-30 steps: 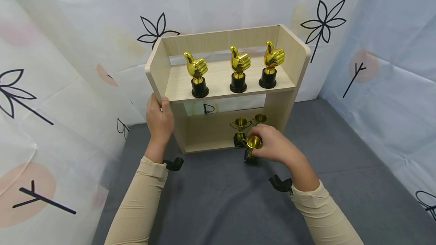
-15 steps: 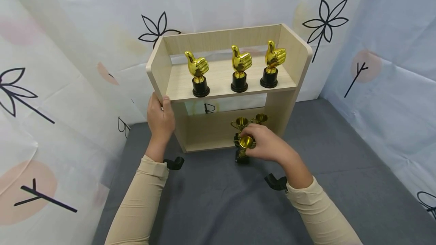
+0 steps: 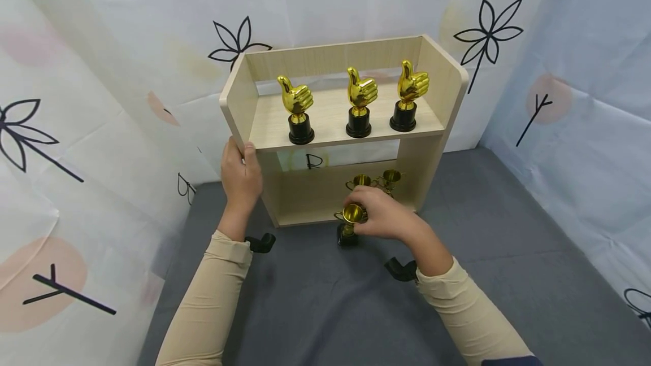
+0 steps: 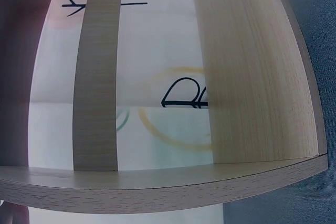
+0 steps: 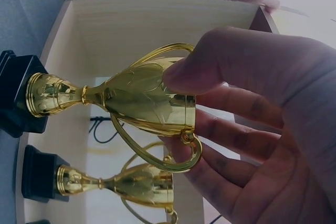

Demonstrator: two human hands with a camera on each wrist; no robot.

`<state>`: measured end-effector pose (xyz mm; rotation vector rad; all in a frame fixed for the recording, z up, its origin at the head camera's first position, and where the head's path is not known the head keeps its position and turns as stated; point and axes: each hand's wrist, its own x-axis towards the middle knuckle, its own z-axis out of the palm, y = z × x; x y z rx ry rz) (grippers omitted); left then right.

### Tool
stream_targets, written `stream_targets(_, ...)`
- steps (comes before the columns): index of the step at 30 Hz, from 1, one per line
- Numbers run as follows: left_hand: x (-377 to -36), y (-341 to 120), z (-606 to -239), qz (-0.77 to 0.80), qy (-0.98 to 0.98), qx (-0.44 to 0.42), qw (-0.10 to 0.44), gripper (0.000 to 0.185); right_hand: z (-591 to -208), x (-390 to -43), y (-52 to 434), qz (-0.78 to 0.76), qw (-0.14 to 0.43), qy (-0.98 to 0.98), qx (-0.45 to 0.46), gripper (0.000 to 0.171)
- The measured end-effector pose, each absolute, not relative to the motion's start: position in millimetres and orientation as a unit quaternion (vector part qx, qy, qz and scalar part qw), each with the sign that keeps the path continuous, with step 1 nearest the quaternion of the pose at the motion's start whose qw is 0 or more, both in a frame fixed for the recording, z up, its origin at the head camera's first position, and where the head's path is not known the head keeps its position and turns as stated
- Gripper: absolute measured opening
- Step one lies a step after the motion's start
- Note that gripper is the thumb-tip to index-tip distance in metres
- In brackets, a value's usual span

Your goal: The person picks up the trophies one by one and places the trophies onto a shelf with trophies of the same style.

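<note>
My right hand (image 3: 386,214) pinches a gold trophy cup (image 5: 144,98) by its bowl, thumb on one side and fingers on the other. The cup is upright on its black base, just in front of the lower shelf's edge. My left hand (image 3: 241,181) grips the left side panel of the wooden shelf (image 3: 300,199), thumb at the front edge. A second trophy cup (image 3: 361,180) stands on the lower level, partly hidden behind my right hand. Beside it, to the right, stands a third trophy cup (image 3: 392,177).
On the upper level stand three gold thumbs-up trophies (image 3: 296,100) with round black bases. The shelf rests on a dark grey cloth surface (image 3: 315,298). Printed fabric walls (image 3: 127,44) close in the back and sides.
My right hand has carried the trophy cup leftward along the front of the lower shelf. The left hand keeps its grip on the side panel.
</note>
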<state>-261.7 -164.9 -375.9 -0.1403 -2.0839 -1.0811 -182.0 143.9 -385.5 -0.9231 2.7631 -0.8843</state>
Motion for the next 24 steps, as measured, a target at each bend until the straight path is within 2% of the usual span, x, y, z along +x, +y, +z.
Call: stream_targets(24, -262, -164, -375, -0.422, -0.819, -0.052, 0.385, 0.050, -389, -206, 114, -0.286, 0.052, 0.895, -0.339, 0.043)
